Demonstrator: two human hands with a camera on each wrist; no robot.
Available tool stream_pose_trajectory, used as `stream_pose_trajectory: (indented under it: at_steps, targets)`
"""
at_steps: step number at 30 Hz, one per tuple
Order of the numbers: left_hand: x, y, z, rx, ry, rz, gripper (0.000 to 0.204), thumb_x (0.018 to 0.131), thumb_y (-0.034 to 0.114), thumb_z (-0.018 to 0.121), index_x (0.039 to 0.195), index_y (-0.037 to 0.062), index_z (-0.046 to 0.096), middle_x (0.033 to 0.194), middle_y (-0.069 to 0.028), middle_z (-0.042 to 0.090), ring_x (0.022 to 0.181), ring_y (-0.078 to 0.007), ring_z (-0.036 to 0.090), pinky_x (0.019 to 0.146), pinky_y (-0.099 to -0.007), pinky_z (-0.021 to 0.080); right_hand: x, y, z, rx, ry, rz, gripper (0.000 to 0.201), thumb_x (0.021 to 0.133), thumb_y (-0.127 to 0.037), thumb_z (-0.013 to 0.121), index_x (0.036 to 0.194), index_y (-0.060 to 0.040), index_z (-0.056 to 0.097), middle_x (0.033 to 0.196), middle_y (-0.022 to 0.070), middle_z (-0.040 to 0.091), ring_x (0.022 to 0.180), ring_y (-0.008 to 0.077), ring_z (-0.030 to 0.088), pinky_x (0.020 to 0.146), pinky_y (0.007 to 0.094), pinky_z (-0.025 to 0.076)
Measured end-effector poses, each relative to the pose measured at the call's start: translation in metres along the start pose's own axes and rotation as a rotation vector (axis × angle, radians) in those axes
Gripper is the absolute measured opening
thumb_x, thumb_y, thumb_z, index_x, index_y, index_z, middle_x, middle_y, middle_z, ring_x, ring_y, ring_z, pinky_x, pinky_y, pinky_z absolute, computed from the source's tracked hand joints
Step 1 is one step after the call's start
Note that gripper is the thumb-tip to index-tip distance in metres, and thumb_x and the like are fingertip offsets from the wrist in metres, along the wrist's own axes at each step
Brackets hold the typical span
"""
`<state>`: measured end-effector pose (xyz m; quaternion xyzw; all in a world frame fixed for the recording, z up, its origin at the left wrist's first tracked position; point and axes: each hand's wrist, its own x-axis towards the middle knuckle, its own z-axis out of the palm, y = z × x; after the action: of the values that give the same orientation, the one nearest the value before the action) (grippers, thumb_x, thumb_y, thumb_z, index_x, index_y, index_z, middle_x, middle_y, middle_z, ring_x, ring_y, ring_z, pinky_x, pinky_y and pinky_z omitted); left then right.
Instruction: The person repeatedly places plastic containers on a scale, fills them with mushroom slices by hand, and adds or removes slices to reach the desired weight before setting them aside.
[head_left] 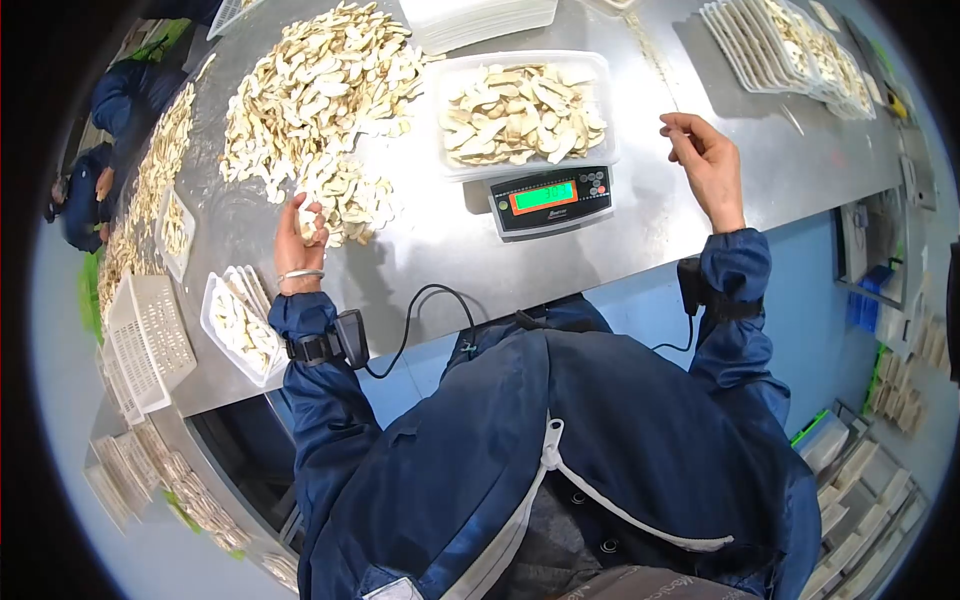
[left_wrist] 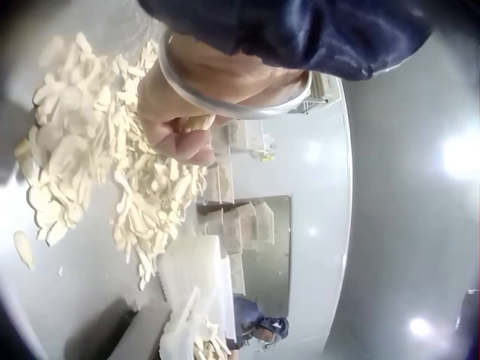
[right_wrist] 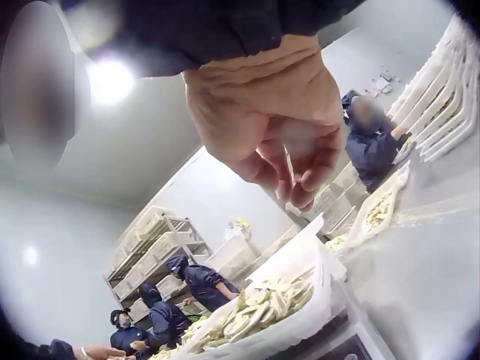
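At the far left, workers (head_left: 130, 95) in dark blue, beside a long strip of slices (head_left: 165, 150) on the metal worktop (head_left: 420, 250). Closer in, a small white tray (head_left: 181, 270) with more slices, then a perforated basket (head_left: 150, 345) near the worktop's edge. Right of that, a few stacked white trays (head_left: 225, 345), with slices in the front one. Farther back, a broad heap (head_left: 320, 90) of pale slices, loose on the metal. Over the heap's near edge, the left grip (head_left: 301, 235), with a bangle (head_left: 300, 274) at the wrist and fingers curled in, clamped on a pale slice (left_wrist: 196, 122). Below, a black cable (head_left: 440, 290) in a loop. At centre, a clear plastic container (head_left: 611, 120), well filled with slices, on a digital scale (head_left: 555, 222) with a lit green display (head_left: 543, 195); just behind, a white stack (head_left: 480, 25). Right of the container and apart from it, the right grip (head_left: 710, 165), above the metal, with fingers bent and thumb close to them; impossible to tell whether around anything thin. At far upper right, a row of leaning white trays (head_left: 745, 50), partly with slices.
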<state>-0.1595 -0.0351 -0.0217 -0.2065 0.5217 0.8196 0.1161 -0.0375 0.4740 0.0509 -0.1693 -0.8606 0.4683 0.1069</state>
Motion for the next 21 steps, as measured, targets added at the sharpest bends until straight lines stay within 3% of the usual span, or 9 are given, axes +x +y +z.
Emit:
stream_pose_trajectory:
  at_steps: [3,6,7,10,12,13,15,17,21]
  targets:
    - [0.028,-0.001,-0.035,0.079,-0.021,-0.037,0.029,0.094,0.025,0.053,0.114,0.0041,0.049,0.091,-0.0127,0.058,0.071,-0.0183,0.057,0.055,-0.0252,0.046,-0.010,0.012,0.000,0.034,0.020,0.029,0.021,0.087,-0.010,0.058,0.104,-0.0019,0.067,0.077,0.0036,0.065,0.062,0.0082,0.056,0.061,0.0232,0.047]
    - [0.041,-0.001,-0.033,0.185,0.216,0.104,0.030,0.092,0.022,0.055,0.114,0.0031,0.049,0.096,-0.0144,0.059,0.080,-0.0232,0.062,0.063,-0.0308,0.051,-0.014,0.015,0.001,0.035,0.004,0.040,0.020,0.086,-0.010,0.059,0.102,-0.0019,0.067,0.076,0.0034,0.065,0.061,0.0079,0.054,0.060,0.0235,0.047]
    - [0.046,-0.004,-0.029,0.450,0.359,0.240,0.036,0.089,0.020,0.059,0.118,0.0010,0.050,0.102,-0.0155,0.060,0.087,-0.0246,0.063,0.070,-0.0345,0.052,-0.014,0.012,-0.001,-0.010,-0.029,0.061,0.018,0.088,-0.008,0.057,0.103,-0.0007,0.066,0.083,0.0031,0.066,0.065,0.0071,0.055,0.062,0.0211,0.046]
    - [0.052,-0.006,-0.012,1.299,0.371,1.114,0.041,0.087,0.016,0.062,0.124,0.0005,0.051,0.110,-0.0147,0.060,0.090,-0.0210,0.062,0.073,-0.0312,0.051,-0.012,0.020,0.005,-0.074,0.003,0.026,0.018,0.087,-0.007,0.057,0.101,-0.0009,0.066,0.080,0.0015,0.064,0.065,0.0067,0.055,0.062,0.0210,0.046]
    - [0.011,-0.018,0.062,0.875,0.001,0.722,0.031,0.084,0.008,0.066,0.114,0.0026,0.062,0.100,-0.0079,0.066,0.087,-0.0114,0.059,0.073,-0.0247,0.047,-0.014,0.017,0.013,-0.056,-0.002,-0.047,0.016,0.086,-0.006,0.057,0.098,-0.0007,0.066,0.073,0.0014,0.061,0.062,0.0071,0.052,0.058,0.0224,0.044]
    - [-0.006,-0.027,0.097,0.877,-0.095,0.613,0.023,0.083,0.006,0.067,0.106,0.0037,0.066,0.090,-0.0043,0.066,0.080,-0.0091,0.058,0.068,-0.0241,0.046,-0.014,0.016,0.017,-0.064,-0.012,-0.087,0.016,0.086,-0.005,0.057,0.098,-0.0008,0.066,0.072,0.0017,0.060,0.061,0.0072,0.051,0.058,0.0229,0.043]
    - [-0.034,-0.052,0.156,0.970,-0.285,0.755,0.018,0.079,0.006,0.068,0.097,0.0030,0.067,0.075,-0.0025,0.061,0.066,-0.0105,0.054,0.063,-0.0253,0.044,-0.013,0.013,0.023,-0.091,-0.024,-0.122,0.015,0.084,-0.004,0.057,0.097,-0.0009,0.066,0.070,0.0043,0.058,0.059,0.0087,0.048,0.055,0.0248,0.041]
    - [-0.039,-0.069,0.196,1.165,-0.350,0.854,0.019,0.074,0.013,0.072,0.089,0.0033,0.066,0.068,-0.0087,0.056,0.062,-0.0222,0.054,0.058,-0.0345,0.043,-0.012,0.015,0.027,-0.086,-0.034,-0.154,0.015,0.084,-0.004,0.058,0.097,-0.0009,0.066,0.070,0.0054,0.059,0.059,0.0096,0.048,0.056,0.0251,0.041]
    - [-0.028,-0.090,0.230,1.372,-0.413,1.045,0.036,0.073,0.020,0.073,0.103,0.0047,0.062,0.070,-0.0091,0.056,0.063,-0.0258,0.054,0.058,-0.0364,0.043,-0.013,0.019,0.025,-0.066,-0.058,-0.164,0.015,0.083,-0.005,0.058,0.096,-0.0006,0.065,0.073,0.0074,0.061,0.060,0.0119,0.050,0.057,0.0261,0.042]
